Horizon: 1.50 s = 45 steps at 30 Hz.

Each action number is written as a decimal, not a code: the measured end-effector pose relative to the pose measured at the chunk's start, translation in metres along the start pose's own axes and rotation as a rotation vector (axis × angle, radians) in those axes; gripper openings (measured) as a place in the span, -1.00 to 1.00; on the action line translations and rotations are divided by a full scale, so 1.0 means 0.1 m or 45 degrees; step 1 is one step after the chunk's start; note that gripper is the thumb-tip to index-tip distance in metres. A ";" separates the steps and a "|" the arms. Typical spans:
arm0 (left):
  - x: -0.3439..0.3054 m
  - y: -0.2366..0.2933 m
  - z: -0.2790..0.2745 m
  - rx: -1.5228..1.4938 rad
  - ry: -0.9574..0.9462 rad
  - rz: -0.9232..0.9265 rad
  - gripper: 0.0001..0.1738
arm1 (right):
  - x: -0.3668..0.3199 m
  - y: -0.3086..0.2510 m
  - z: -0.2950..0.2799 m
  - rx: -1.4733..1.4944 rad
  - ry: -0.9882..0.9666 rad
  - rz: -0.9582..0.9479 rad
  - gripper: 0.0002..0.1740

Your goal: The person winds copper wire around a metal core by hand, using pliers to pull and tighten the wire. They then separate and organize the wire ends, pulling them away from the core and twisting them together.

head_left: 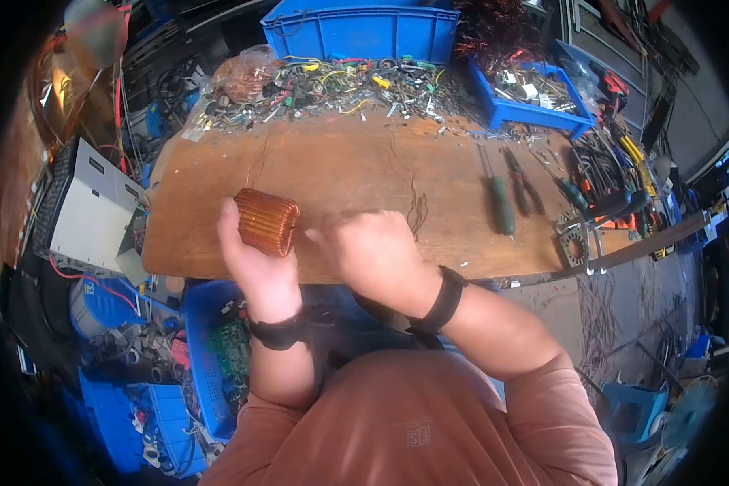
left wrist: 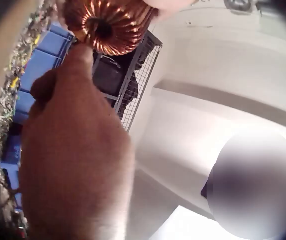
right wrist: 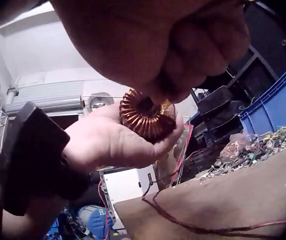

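Observation:
A thick ring-shaped coil of copper wire [head_left: 267,222] is held in the left hand [head_left: 255,263], thumb on one side and fingers behind it. Its central hole faces the camera in the left wrist view, where the copper coil [left wrist: 110,25] is at the top. The right hand [head_left: 377,247] is just right of the coil, its digits bent toward the coil's end. In the right wrist view the right hand's curled fingers [right wrist: 203,45] partly cover the rim of the coil [right wrist: 148,120]. Whether they pinch a wire cannot be made out.
Wire scraps and small parts [head_left: 356,89] lie along the back of the wooden table [head_left: 340,162], before a blue crate [head_left: 364,32]. A blue tray [head_left: 535,117] is at back right; a green screwdriver [head_left: 502,206] and pliers [head_left: 526,186] lie at right. Loose thin wires [head_left: 417,215] lie mid-table.

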<state>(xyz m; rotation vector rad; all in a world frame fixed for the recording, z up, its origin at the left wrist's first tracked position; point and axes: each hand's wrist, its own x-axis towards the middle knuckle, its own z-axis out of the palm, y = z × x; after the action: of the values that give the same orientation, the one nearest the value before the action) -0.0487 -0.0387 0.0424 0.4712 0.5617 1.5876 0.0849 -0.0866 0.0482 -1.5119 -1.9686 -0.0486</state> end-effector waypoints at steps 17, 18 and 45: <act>-0.12 -0.23 -0.11 0.061 -0.246 -0.186 -0.58 | -0.17 -0.04 -0.09 0.174 -0.087 0.250 -0.68; -0.14 -0.26 -0.10 0.051 -0.231 -0.189 -0.58 | -0.18 -0.04 -0.08 0.186 -0.099 0.283 -0.69; -0.12 -0.14 -0.10 -0.070 -0.014 -0.202 -0.56 | -0.47 0.10 -0.30 0.303 -0.062 -0.170 -0.86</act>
<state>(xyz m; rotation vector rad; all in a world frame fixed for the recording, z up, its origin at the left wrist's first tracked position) -0.0426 -0.0509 0.0266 0.3842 0.5327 1.4445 0.1135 -0.1359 0.0450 -1.2387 -2.0314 0.1618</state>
